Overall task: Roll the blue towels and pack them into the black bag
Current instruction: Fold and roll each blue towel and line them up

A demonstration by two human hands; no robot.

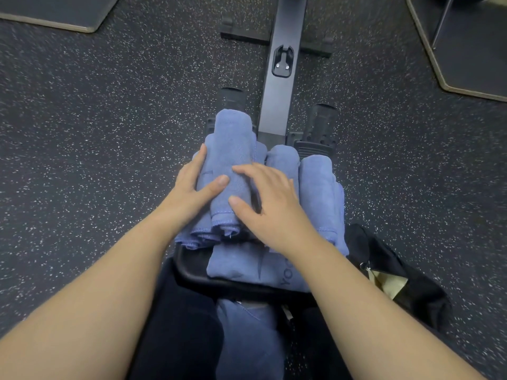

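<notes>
On the bench, blue rolled towel [230,160], fuzzy, stitched hem; both hands' fingers straight, pressing it

The rolled towels [233,149] are plain blue. The bag [411,283] is black, and the floor [96,133] is dark grey, speckled white.

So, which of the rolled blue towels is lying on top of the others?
The roll between both hands: it rests on the others, left hand and right hand touching it. The rolls to its right lie lower.
</notes>
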